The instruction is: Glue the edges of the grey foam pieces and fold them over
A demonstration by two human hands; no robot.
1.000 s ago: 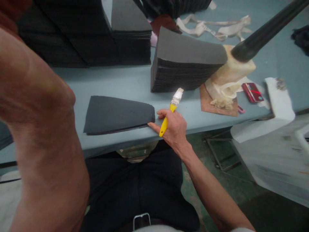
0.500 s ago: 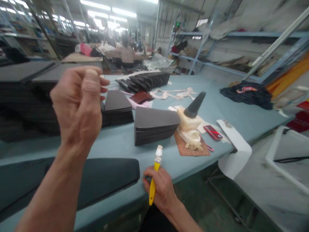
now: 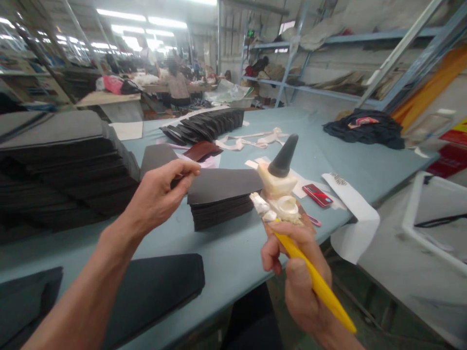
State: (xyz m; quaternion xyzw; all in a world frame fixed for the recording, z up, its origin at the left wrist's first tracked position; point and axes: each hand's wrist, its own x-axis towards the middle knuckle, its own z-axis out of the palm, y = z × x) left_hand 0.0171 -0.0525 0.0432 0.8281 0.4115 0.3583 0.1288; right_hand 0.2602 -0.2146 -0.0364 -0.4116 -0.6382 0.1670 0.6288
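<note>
A yellow-handled brush [image 3: 313, 278], its bristles coated white, is gripped in the right hand [image 3: 297, 291] in front of a pale container [image 3: 277, 184], in whose rounded mouth thick whitish paste [image 3: 288, 205] is seen, while the top sheet [image 3: 226, 184] of a dark stack [image 3: 222, 216] is pinched at its far-left corner by the left hand [image 3: 155, 201]. Between the stack and a flat dark piece [image 3: 160, 287] at the near edge, a strip of counter [image 3: 237, 255] is left exposed. Printing on the red case [image 3: 317, 195] and curled white strip [image 3: 359, 214] cannot be read.
</note>
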